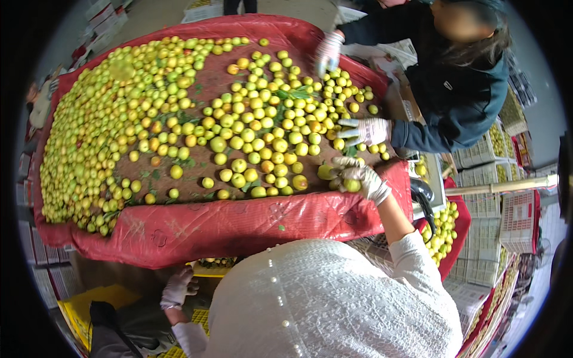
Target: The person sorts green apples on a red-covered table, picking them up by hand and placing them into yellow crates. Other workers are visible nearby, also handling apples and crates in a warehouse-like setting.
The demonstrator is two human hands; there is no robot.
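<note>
A large heap of small round green-yellow fruits, which look like jujubes, lies across a sorting table lined with red padded sheeting. At the table's near right corner my right hand, in a whitish glove, has its fingers around a green fruit. Another green fruit is just left of those fingers. My left hand, also gloved, hangs below the near edge, beside a yellow-rimmed crate of fruit. Its fingers are loosely bent and slightly apart, with nothing visible in them.
Across the right corner, a co-worker in a dark hoodie has two gloved hands over the fruit. Green leaves lie among it. A red-lined container of fruit, a pole and stacked white crates stand right.
</note>
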